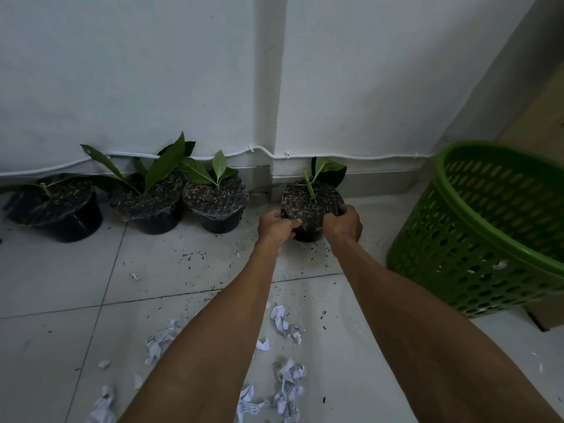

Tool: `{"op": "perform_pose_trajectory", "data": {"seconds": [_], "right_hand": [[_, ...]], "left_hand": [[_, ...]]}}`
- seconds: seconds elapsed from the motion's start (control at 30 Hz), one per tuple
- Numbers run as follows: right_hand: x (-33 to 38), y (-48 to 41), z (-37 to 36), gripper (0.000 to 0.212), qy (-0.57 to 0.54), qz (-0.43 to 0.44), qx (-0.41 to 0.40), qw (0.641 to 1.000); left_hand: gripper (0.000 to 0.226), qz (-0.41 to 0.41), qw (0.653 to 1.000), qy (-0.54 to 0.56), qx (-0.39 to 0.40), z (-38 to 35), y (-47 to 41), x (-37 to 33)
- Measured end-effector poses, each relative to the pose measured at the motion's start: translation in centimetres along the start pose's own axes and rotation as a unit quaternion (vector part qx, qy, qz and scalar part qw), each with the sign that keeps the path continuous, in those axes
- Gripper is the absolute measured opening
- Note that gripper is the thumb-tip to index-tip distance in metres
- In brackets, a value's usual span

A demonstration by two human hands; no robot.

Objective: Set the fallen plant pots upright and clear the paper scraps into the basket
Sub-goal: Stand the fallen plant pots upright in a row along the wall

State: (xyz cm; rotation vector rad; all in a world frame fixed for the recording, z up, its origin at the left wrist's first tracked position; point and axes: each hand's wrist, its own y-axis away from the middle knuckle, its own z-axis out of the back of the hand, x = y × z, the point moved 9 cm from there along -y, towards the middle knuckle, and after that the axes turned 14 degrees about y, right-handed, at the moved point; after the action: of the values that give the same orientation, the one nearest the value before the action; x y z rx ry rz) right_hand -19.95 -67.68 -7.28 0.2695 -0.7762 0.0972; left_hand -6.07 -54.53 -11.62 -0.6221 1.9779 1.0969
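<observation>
Both hands grip one black plant pot at the foot of the white wall, just right of a projecting corner. The left hand clasps its left side, fingers curled over the rim, and the right hand closes on its right side. The pot tilts toward the camera, so its soil-covered mouth faces forward and up rather than straight up; its axis leans back toward the wall, and the small green shoot rising from the soil slants up and left, with broad leaves spreading toward the wall behind.

To the left, three more pots sit in a row along the wall, each likewise tipped with its mouth toward the camera and leaves pointing up toward the wall. A white cable runs along the wall above them.

A green perforated basket stands on the floor well to the right of the held pot. Crumpled paper scraps lie scattered on the tiled floor near the camera, between and beside the forearms, well apart from the pots. Dark specks of spilled soil dot the tiles in front of the pots.
</observation>
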Motion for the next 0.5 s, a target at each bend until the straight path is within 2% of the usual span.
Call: {"op": "perform_pose_trajectory", "data": {"seconds": [0.07,0.1,0.2,0.23,0.3,0.37,0.4,0.5], "right_hand": [[0.4,0.5,-0.1,0.053,0.024,0.001,-0.008,1.0],[0.9,1.0,0.3,0.052,0.053,0.012,-0.039,0.998],[4.4,3.6,2.1,0.042,0.126,0.116,-0.201,0.965],[6.0,4.6,1.9,0.036,0.117,0.174,-0.218,0.953],[9.1,6.3,-0.1,0.022,0.083,0.285,-0.184,0.937],[11.2,7.8,-2.9,0.016,0.048,0.333,-0.127,0.933],[11.6,7.9,-4.3,0.018,0.026,0.316,-0.095,0.944],[11.3,7.1,-9.4,0.031,-0.023,0.179,0.028,0.983]], "left_hand": [[0.022,0.003,1.0,0.0,-0.013,0.6,0.0,0.1],[0.02,0.006,0.999,0.013,-0.037,1.4,-0.1,0.1],[0.05,0.019,0.987,0.067,-0.144,4.9,0.0,0.1],[0.057,0.015,0.981,0.087,-0.175,6.1,0.2,-0.3],[0.062,-0.013,0.963,0.126,-0.237,8.9,0.7,-1.4],[0.068,-0.041,0.944,0.14,-0.297,11.7,1.2,-2.4],[0.071,-0.049,0.935,0.14,-0.323,12.9,1.6,-2.8],[0.067,-0.063,0.917,0.123,-0.375,15.8,2.3,-3.9]]}}
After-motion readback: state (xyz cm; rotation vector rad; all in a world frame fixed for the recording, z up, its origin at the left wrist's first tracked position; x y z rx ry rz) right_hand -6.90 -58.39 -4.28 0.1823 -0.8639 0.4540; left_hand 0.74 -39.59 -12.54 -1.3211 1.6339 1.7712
